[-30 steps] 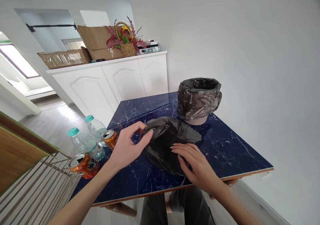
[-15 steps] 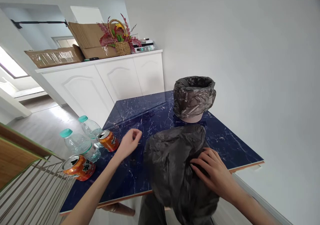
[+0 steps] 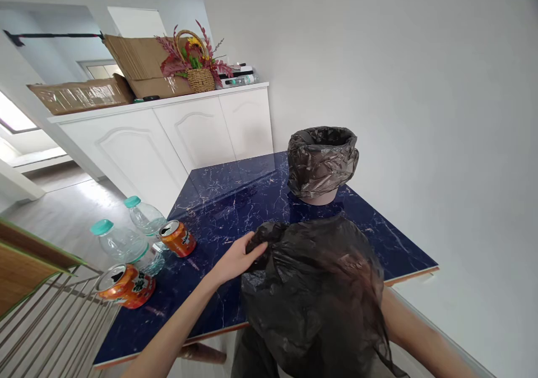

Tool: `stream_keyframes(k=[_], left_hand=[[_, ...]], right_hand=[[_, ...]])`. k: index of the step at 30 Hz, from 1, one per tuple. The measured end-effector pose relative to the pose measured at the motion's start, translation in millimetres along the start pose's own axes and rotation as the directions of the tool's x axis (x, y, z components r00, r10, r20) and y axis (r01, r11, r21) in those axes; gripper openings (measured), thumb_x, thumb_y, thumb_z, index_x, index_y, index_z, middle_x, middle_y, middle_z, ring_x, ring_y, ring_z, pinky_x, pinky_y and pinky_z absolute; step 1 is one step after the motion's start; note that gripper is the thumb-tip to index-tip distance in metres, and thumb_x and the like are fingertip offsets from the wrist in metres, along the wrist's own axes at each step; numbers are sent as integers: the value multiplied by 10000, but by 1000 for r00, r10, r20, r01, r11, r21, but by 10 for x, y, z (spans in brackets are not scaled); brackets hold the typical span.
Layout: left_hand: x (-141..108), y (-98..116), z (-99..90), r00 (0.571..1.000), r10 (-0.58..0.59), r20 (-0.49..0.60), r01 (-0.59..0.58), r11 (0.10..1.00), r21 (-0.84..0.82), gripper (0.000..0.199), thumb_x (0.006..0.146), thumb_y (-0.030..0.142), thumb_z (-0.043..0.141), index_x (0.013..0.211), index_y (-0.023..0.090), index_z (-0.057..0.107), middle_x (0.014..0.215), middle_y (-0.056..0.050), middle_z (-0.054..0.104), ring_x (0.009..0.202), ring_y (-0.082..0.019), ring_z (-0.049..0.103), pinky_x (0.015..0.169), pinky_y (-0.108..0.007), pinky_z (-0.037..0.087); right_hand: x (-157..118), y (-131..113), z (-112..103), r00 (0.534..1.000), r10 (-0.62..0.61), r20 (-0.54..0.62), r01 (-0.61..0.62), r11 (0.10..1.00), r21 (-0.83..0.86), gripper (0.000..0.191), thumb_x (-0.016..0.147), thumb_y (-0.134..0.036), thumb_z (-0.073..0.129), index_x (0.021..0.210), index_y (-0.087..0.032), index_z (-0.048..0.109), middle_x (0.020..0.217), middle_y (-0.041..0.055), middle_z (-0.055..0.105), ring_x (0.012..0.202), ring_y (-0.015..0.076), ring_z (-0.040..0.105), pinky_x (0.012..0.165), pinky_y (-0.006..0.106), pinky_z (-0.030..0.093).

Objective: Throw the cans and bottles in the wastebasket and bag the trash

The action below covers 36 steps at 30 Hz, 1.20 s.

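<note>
A loose black plastic bag [image 3: 306, 305] spreads over the near edge of the dark blue marbled table [image 3: 227, 199]. At the bag's upper left corner, my left hand [image 3: 241, 256] pinches the plastic between thumb and fingers. My right hand [image 3: 357, 266] is inside the bag; it shows only faintly as a skin-toned patch through the thin film, and its fingers cannot be made out. Just beyond the bag stands a small bin [image 3: 321, 199] with another black bag [image 3: 321, 168] lining it and folded over its rim.
Two orange soda cans, a nearer can [image 3: 126, 285] and a farther can [image 3: 177, 238], stand at the table's left. Beside them are two clear bottles with teal caps [image 3: 102, 227]. A wire rack [image 3: 54, 316] borders the left. Behind, a white cabinet [image 3: 197, 123] carries cardboard boxes [image 3: 145, 64] and a flower basket [image 3: 200, 79].
My left hand has moved right and taken hold of the bag's corner. My right hand, formerly on the outside, has gone into the bag, which has spread wider.
</note>
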<state>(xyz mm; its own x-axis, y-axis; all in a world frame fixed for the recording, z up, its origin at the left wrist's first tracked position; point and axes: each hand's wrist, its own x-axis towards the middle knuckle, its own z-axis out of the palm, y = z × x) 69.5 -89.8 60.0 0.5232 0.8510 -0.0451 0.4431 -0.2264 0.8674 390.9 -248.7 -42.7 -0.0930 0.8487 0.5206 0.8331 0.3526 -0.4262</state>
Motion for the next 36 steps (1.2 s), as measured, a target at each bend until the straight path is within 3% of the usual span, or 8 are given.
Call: stream_keyframes(k=[4, 9, 15, 17, 21, 26, 32, 36], left_hand=[[-4, -131, -214, 966, -72, -247, 73, 997, -5, 488, 901, 711, 644, 955, 227, 673, 983, -58, 761, 967, -295, 727, 848, -382, 585], [-133, -297, -460, 882, -176, -438, 166, 984, -62, 573, 865, 780, 609, 1032, 232, 625, 1008, -64, 755, 952, -298, 730, 775, -369, 582], [-371, -442, -489, 803, -273, -530, 266, 960, -91, 689, 758, 756, 757, 1166, 234, 566, 1255, -129, 736, 1215, -355, 691, 996, -438, 560], [-435, -442, -466, 803, -304, -513, 297, 950, -97, 775, 718, 726, 820, 1250, 241, 531, 1297, -139, 732, 1244, -358, 689, 1038, -454, 552], [-526, -344, -408, 829, -339, -445, 342, 936, -76, 937, 650, 683, 903, 1360, 257, 464, 1409, -149, 692, 1312, -363, 668, 1118, -472, 527], [-570, -223, -424, 854, -448, -264, 356, 874, -331, 847, 769, 760, 813, 1389, 248, 546, 1424, -135, 716, 1327, -334, 679, 1111, -413, 541], [-566, -371, -613, 854, -511, 100, 422, 566, -708, 825, 814, 857, 668, 1222, 142, 729, 1211, -171, 817, 1242, -402, 735, 1051, -465, 588], [-582, -374, -561, 883, -453, 123, 414, 628, -659, 689, 856, 719, 752, 1251, 155, 747, 1251, -141, 813, 1271, -362, 726, 1080, -429, 574]], right_hand=[[77, 161, -3, 979, -139, 151, 163, 974, -156, 618, 1017, -344, 604, 1623, -283, 493, 1623, 124, 568, 1569, 413, 427, 1264, 730, 330], [141, 273, -68, 1000, 5, 1, -5, 966, -258, 491, 1103, -461, 479, 1540, -249, 548, 1586, 142, 599, 1602, 458, 345, 1189, 770, 400], [364, -231, -191, 963, 263, 53, -268, 950, 162, 439, 1090, -538, 515, 1473, -333, 575, 1436, 110, 712, 1222, 329, 741, 961, 481, 654], [509, -374, -155, 921, 344, 183, -388, 851, 354, 575, 1062, -596, 550, 1566, -330, 471, 1411, 121, 727, 1124, 296, 781, 861, 414, 679], [857, -481, 19, 857, 371, 358, -515, 624, 587, 874, 978, -632, 661, 1662, -253, 271, 1311, 145, 768, 1166, 300, 771, 1000, 458, 631], [1146, -465, 187, 743, 497, 449, -662, 448, 600, 844, 890, -542, 756, 1585, -258, 371, 1212, 118, 770, 1106, 313, 779, 967, 469, 630], [975, -307, 150, 779, 529, 338, -594, 450, 666, 675, 921, -567, 660, 1499, -288, 452, 1278, 124, 738, 1058, 314, 781, 853, 446, 658], [775, -149, 118, 809, 561, 173, -569, 678, 465, 629, 982, -580, 559, 1503, -248, 436, 1228, 152, 760, 914, 315, 787, 752, 420, 622]])
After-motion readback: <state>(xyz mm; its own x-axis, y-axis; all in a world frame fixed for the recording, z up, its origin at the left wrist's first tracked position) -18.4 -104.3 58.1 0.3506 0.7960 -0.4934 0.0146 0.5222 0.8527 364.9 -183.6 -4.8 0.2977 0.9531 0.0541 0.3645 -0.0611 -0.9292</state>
